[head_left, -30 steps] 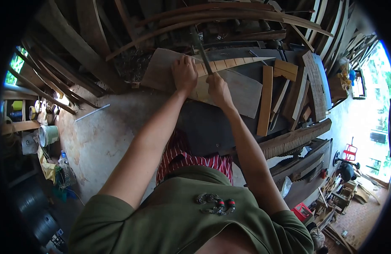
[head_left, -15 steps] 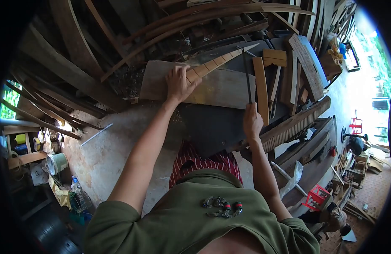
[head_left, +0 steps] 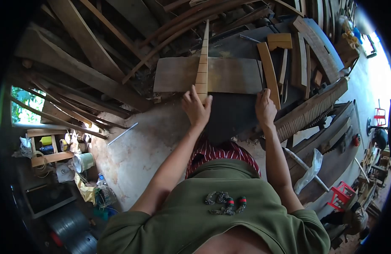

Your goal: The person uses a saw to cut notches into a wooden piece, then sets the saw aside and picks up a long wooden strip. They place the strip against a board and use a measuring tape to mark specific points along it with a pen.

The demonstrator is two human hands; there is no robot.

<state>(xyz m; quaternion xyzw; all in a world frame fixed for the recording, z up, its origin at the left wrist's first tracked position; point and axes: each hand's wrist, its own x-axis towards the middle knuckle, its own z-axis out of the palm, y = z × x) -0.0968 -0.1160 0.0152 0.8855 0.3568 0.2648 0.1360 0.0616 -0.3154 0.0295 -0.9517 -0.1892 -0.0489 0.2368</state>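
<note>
At the left of the frame, a pale bucket is sitting low among floor clutter, and a thin metal rod is lying slantwise on the concrete just above it.

Moving toward the centre, your left hand is closing around the near, wide end of the tapered strip, with fingers on its left edge and the thumb on its right. The strip is running almost straight up the middle of the frame. It is lying across the flat board, and its narrow tip is reaching past the board into the stacked timber at the top. Cross lines are dividing its pale face into blocks.

It looks like thin, light, stiff wood, and the fine tip is probably the part most likely to snap or catch. The wide end, where you are gripping, seems the safest hold, taken by the edges and not the marked face.

Right of centre, your right hand is resting at the board's lower right corner, over the dark bench and against the foot of a curved slat. Its fingers are curling, but I cannot tell whether they are gripping anything.

Further right, a long toothed timber is angling down along the bench edge.
</note>
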